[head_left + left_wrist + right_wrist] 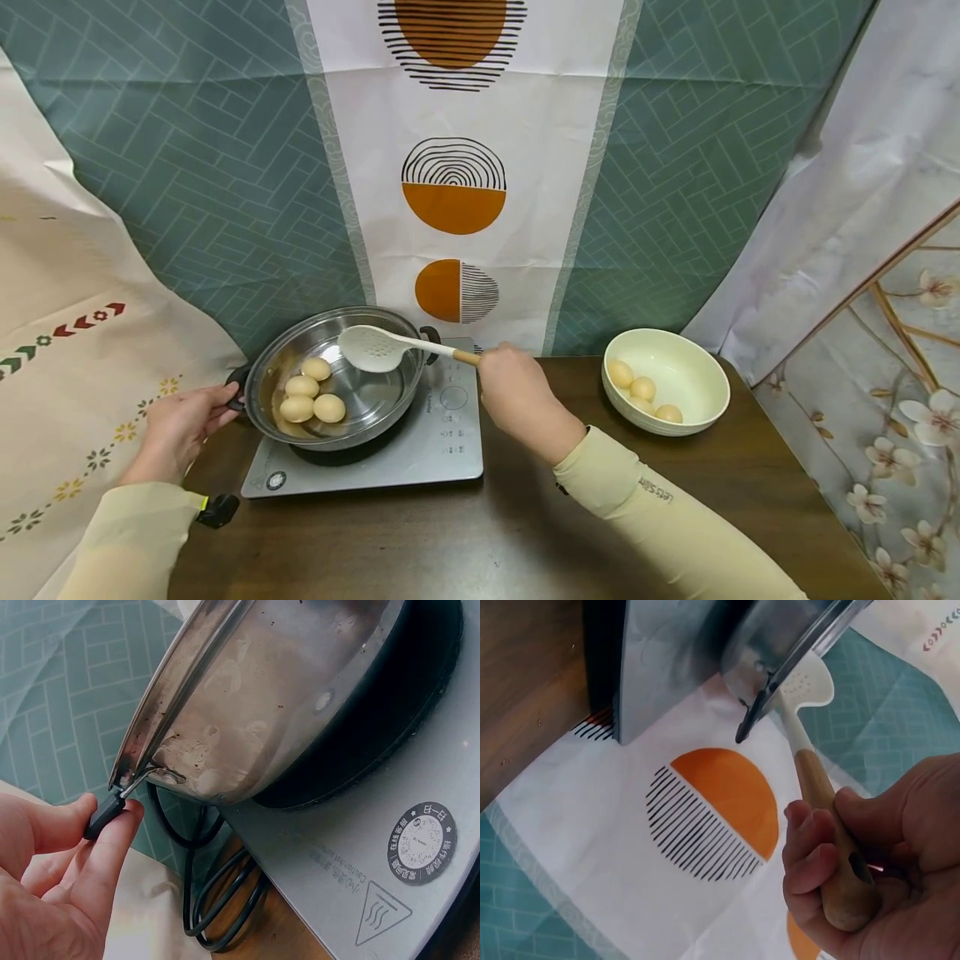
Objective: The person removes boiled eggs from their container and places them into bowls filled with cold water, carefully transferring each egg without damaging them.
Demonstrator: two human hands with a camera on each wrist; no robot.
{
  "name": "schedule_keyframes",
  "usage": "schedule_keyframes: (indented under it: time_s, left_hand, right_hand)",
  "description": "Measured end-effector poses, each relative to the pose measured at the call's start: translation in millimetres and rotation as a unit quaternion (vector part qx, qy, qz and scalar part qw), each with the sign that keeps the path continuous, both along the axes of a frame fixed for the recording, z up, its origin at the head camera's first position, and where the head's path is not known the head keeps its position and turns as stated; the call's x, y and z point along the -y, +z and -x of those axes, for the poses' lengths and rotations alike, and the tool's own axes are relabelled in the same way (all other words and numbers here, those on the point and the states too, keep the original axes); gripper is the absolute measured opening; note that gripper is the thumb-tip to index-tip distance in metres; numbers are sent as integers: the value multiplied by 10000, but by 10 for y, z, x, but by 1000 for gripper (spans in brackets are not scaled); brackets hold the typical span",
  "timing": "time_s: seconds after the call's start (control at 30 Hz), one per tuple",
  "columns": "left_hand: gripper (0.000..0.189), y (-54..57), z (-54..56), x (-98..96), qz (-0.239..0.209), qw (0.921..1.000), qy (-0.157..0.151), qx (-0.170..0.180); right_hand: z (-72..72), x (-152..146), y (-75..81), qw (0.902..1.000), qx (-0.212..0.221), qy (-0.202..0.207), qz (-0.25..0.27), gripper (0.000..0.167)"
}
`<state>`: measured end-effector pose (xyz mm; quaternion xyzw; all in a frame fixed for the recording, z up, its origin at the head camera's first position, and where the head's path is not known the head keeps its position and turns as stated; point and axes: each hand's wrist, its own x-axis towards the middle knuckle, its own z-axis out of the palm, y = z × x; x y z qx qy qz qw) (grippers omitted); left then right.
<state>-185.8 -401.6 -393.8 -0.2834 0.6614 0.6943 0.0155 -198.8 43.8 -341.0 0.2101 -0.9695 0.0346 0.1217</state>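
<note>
A stainless steel pan [375, 312] stands over the induction cooktop [450, 454], with several eggs [302, 387] grouped in its left half. My left hand [182, 423] pinches the pan's black left handle [105, 815] between thumb and fingers. My right hand [522, 400] grips the wooden handle [826, 817] of a white slotted spoon [372, 348]. The perforated head of this spoon is over the right part of the pan, above the bottom and apart from the eggs; nothing shows on it.
A cream bowl [697, 375] with several eggs [642, 388] along its left side stands on the right of the dark wooden table [420, 542]. Black cable [199, 900] lies coiled beside the cooktop. Patterned cloth [217, 167] hangs close behind and on both sides.
</note>
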Motion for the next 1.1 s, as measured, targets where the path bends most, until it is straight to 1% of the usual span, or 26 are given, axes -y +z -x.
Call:
schedule_keyframes:
  time_s: [0.23, 0.4, 0.5, 0.67, 0.83, 0.9, 1.03, 1.1]
  left_hand:
    - [9, -1, 0, -11, -8, 10000, 86, 35]
    - [13, -4, 5, -33, -15, 9999, 158, -42]
    - [12, -8, 6, -33, 11, 9997, 231, -16]
    - [9, -13, 0, -27, -1, 9998, 194, 13]
    - [14, -3, -1, -32, -70, 9999, 125, -55]
    - [14, -1, 1, -38, -50, 9999, 148, -23]
    - [8, -3, 1, -44, -2, 9998, 212, 42]
    - [7, -7, 2, -45, -6, 9997, 226, 76]
  right_hand:
    - [-62, 77, -42, 9987, 285, 238, -342, 19]
    - [-85, 90, -42, 9989, 240, 264, -310, 16]
    - [-97, 86, -32, 9988, 267, 309, -285, 14]
    - [-118, 66, -31, 9978, 378, 499, -214, 11]
    - [-156, 42, -3, 9966, 436, 661, -223, 12]
    - [-173, 29, 14, 9960, 463, 720, -251, 13]
    - [-197, 17, 38, 9943, 521, 872, -319, 15]
    - [-204, 16, 46, 9932, 609, 949, -304, 14]
